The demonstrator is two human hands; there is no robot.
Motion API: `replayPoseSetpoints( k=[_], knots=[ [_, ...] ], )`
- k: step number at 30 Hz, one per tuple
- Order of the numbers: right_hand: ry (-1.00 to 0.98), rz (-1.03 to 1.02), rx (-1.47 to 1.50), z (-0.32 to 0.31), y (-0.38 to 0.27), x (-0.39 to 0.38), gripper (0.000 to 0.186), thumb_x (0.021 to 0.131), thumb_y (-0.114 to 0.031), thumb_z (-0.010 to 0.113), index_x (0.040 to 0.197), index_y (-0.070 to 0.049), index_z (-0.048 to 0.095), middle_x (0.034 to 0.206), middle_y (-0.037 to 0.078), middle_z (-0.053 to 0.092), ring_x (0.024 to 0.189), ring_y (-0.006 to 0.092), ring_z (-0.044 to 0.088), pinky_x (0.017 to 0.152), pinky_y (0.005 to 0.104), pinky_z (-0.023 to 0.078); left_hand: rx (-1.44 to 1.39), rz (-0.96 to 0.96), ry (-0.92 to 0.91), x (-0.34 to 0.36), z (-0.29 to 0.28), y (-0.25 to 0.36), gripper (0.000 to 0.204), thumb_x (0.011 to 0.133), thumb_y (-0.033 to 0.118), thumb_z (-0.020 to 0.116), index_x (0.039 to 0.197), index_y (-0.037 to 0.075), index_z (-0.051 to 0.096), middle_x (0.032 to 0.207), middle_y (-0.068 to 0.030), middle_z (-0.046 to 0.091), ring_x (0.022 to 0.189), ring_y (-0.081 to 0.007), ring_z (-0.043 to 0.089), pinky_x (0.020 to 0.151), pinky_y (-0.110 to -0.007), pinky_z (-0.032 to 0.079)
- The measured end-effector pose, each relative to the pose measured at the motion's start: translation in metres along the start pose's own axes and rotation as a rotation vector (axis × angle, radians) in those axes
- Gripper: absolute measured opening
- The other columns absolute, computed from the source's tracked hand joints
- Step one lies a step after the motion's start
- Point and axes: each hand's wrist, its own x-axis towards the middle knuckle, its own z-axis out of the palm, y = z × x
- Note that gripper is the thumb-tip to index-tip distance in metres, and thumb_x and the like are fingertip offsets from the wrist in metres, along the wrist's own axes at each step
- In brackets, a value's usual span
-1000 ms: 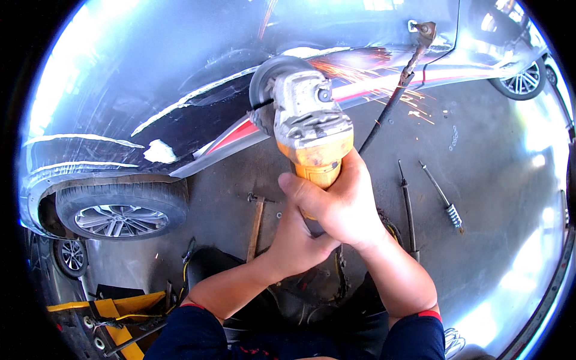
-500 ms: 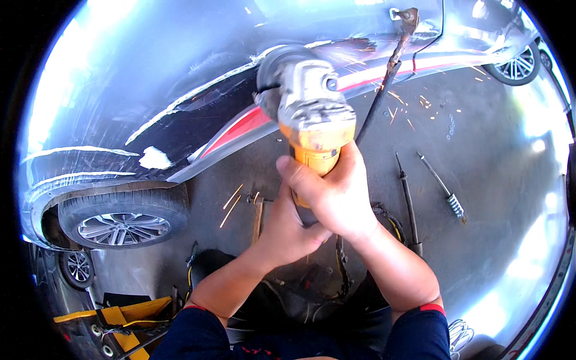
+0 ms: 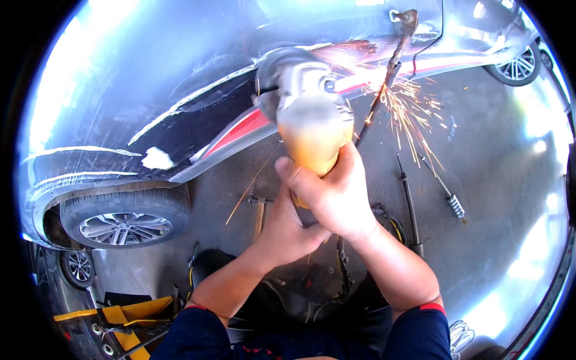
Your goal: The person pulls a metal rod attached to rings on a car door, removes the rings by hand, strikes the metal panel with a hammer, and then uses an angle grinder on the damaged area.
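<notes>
An angle grinder (image 3: pixel 313 144) with a yellow-orange body and grey head is gripped in both my hands, its far end up against the side of a dark car (image 3: pixel 216 36). My left hand (image 3: pixel 285 231) wraps round the lower part of the body. Over the other side curls my right hand (image 3: pixel 336 198), its thumb across the body. The disc and its contact with the panel are mostly hidden behind the head. Orange sparks (image 3: pixel 411 111) spray to the right. White scraped streaks (image 3: pixel 192 103) and a red strip (image 3: pixel 243 127) mark the panel near the grinder.
A rusty bar (image 3: pixel 375 105) leans from the car panel to the right of the grinder. On the grey floor lie a hammer (image 3: pixel 259 216), a dark rod (image 3: pixel 409 204) and a rod with a spring (image 3: pixel 455 205). A car wheel (image 3: pixel 126 222) stands left, above a yellow-black frame (image 3: pixel 123 315).
The spark spray on the right is much denser and now reaches past the rusty bar down toward the floor. The grinder and both hands have hardly moved.
</notes>
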Motion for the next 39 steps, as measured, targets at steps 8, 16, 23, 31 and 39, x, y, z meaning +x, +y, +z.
replayPoseSetpoints(
  k=[8, 16, 23, 31, 39],
  knots=[
    [0.019, 0.019, -0.010, -0.001, 0.000, -0.001, 0.046, 0.090, -0.009, 0.082, 0.127, 0.000, 0.056, 0.108, 0.004, 0.067, 0.094, 0.0104, 0.064, 0.083, 0.0286, 0.055, 0.079, -0.044, -0.020, -0.001, -0.004, 0.002, 0.096, 0.078, 0.033, 0.090, 0.148, -0.003, 0.035, 0.139, -0.0218, 0.057, 0.131, -0.0342, 0.059, 0.110, -0.045, 0.046],
    [-0.016, 0.000, -0.058, -0.001, -0.003, 0.002, 0.047, 0.090, -0.012, 0.082, 0.127, 0.000, 0.056, 0.109, 0.004, 0.067, 0.096, 0.0106, 0.064, 0.085, 0.0290, 0.054, -0.035, -0.027, 0.010, -0.002, -0.002, 0.000, 0.094, 0.078, 0.030, 0.090, 0.149, -0.001, 0.035, 0.142, -0.0212, 0.056, 0.132, -0.0334, 0.058, 0.112, -0.044, 0.045],
    [0.029, -0.018, -0.030, 0.002, 0.001, 0.000, 0.050, 0.088, -0.011, 0.082, 0.129, 0.001, 0.055, 0.110, 0.006, 0.069, 0.097, 0.0130, 0.065, 0.087, 0.0301, 0.055, -0.015, -0.060, -0.050, 0.001, -0.003, -0.002, 0.093, 0.080, 0.032, 0.088, 0.149, -0.001, 0.035, 0.142, -0.0216, 0.055, 0.131, -0.0338, 0.059, 0.110, -0.044, 0.046],
    [-0.049, -0.067, -0.194, -0.002, 0.000, -0.001, 0.051, 0.086, -0.013, 0.083, 0.127, 0.003, 0.056, 0.114, 0.012, 0.071, 0.103, 0.0178, 0.068, 0.094, 0.0335, 0.055, 0.015, 0.012, -0.038, -0.006, 0.002, -0.003, 0.087, 0.081, 0.028, 0.087, 0.148, 0.000, 0.039, 0.138, -0.0198, 0.057, 0.131, -0.0333, 0.059, 0.109, -0.044, 0.046],
    [-0.060, -0.094, -0.275, 0.001, 0.002, -0.003, 0.045, 0.090, -0.009, 0.081, 0.127, 0.001, 0.057, 0.108, 0.005, 0.068, 0.094, 0.0111, 0.065, 0.083, 0.0293, 0.055, 0.018, 0.136, -0.020, 0.001, 0.002, -0.001, 0.084, 0.081, 0.026, 0.087, 0.146, 0.001, 0.040, 0.138, -0.0189, 0.059, 0.130, -0.0314, 0.060, 0.110, -0.043, 0.046]
  ],
)
